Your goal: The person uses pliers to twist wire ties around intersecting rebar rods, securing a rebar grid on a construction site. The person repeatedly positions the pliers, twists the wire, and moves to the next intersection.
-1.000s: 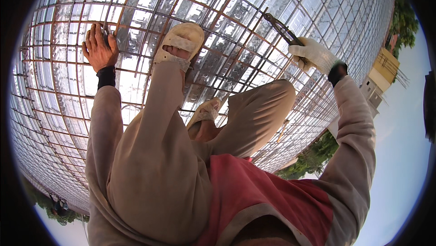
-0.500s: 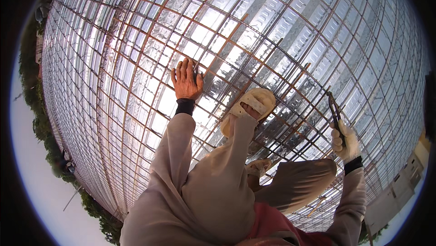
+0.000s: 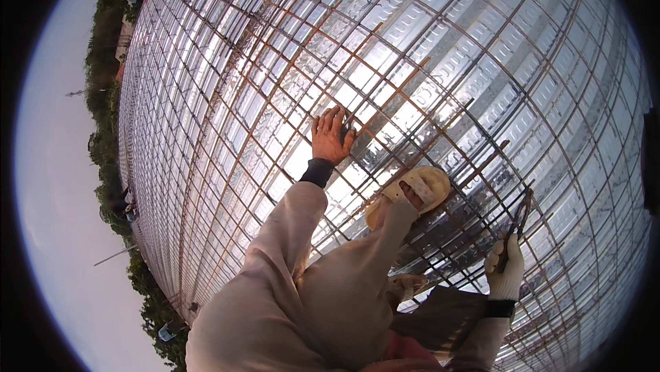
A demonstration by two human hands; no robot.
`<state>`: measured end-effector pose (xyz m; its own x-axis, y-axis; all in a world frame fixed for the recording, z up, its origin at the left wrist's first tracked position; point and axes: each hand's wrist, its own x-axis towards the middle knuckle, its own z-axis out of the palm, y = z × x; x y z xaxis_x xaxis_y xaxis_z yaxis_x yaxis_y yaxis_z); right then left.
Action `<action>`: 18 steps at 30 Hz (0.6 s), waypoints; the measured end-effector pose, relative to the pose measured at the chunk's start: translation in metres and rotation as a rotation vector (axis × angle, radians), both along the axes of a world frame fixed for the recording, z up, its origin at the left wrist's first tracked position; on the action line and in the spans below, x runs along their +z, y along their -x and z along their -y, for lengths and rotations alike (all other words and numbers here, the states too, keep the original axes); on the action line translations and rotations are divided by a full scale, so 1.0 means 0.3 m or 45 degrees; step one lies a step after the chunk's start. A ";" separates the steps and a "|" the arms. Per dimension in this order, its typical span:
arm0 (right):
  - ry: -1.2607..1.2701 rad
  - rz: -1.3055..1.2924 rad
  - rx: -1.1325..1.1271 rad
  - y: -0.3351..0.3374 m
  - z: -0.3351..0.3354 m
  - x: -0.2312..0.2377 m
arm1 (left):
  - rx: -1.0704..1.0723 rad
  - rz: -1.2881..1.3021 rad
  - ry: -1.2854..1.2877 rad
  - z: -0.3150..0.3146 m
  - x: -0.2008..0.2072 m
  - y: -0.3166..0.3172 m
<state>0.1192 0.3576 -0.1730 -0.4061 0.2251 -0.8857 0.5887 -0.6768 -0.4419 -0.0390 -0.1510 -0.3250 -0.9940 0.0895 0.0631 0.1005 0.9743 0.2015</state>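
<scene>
My left hand [image 3: 331,137], bare with a dark cuff at the wrist, rests on the grid of rusty rebar [image 3: 385,80]. Its fingers lie stretched out and the thumb stands apart. A small dark patch shows beside that thumb; I cannot tell what it is. Further right and nearer to me, my right hand [image 3: 505,269] wears a white glove and is closed round the handles of dark pincers [image 3: 521,215]. The jaws point away from me, just above or touching the bars; which one I cannot tell.
Shiny ribbed metal decking [image 3: 440,35] lies under the bars. My foot in a pale sandal [image 3: 433,186] stands on the grid between my hands. Loose-ended bars [image 3: 485,164] lie beyond it. Trees [image 3: 106,145] and what look like other people [image 3: 124,205] are along the left edge.
The view has swung, so the grid and my left hand appear further right. My right hand with the pincers has come lower and closer in toward my body. My left hand stays on the bars.
</scene>
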 end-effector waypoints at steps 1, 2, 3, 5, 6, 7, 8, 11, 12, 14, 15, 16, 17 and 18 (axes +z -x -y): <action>-0.098 0.077 0.183 0.019 0.016 0.003 | -0.005 0.008 -0.013 0.006 0.006 0.004; -0.197 0.159 0.370 0.027 0.025 0.006 | 0.011 0.028 -0.049 0.011 0.010 0.000; -0.295 0.240 0.556 0.022 0.029 0.006 | 0.025 0.047 -0.083 0.017 0.014 -0.001; 0.195 0.035 0.084 -0.037 -0.039 -0.004 | 0.042 0.061 -0.116 0.024 0.019 -0.005; 0.219 -0.008 0.066 -0.055 -0.064 0.009 | 0.045 0.054 -0.114 0.026 0.020 -0.005; 0.245 -0.051 0.045 -0.073 -0.077 0.018 | 0.047 0.049 -0.110 0.028 0.021 -0.002; 0.042 0.008 0.068 -0.059 -0.043 0.039 | 0.061 0.016 -0.113 0.010 0.018 0.005; -0.252 0.025 0.246 -0.055 -0.028 0.012 | 0.036 -0.100 -0.217 -0.137 0.051 0.047; -0.403 0.031 0.332 -0.054 -0.016 0.034 | -0.012 -0.096 -0.360 -0.257 0.095 0.069; -0.498 0.024 0.456 -0.039 -0.010 0.046 | -0.196 0.042 -0.739 -0.461 0.152 0.112; -0.528 0.029 0.507 -0.018 0.010 0.071 | -0.238 0.226 -0.976 -0.574 0.202 0.101; -0.514 0.006 0.507 0.000 0.025 0.086 | -0.245 0.543 -1.107 -0.692 0.291 0.097; -0.507 -0.010 0.504 0.008 0.038 0.096 | -0.260 0.874 -1.230 -0.795 0.349 0.077; -0.488 -0.029 0.549 0.007 0.047 0.085 | -0.418 0.985 -1.355 -0.869 0.342 0.046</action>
<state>0.1172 0.3436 -0.1475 -0.5505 0.3382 -0.7632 0.7631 -0.1667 -0.6244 -0.0528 0.1098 -0.2225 -0.7486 0.5857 -0.3108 -0.1849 0.2657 0.9462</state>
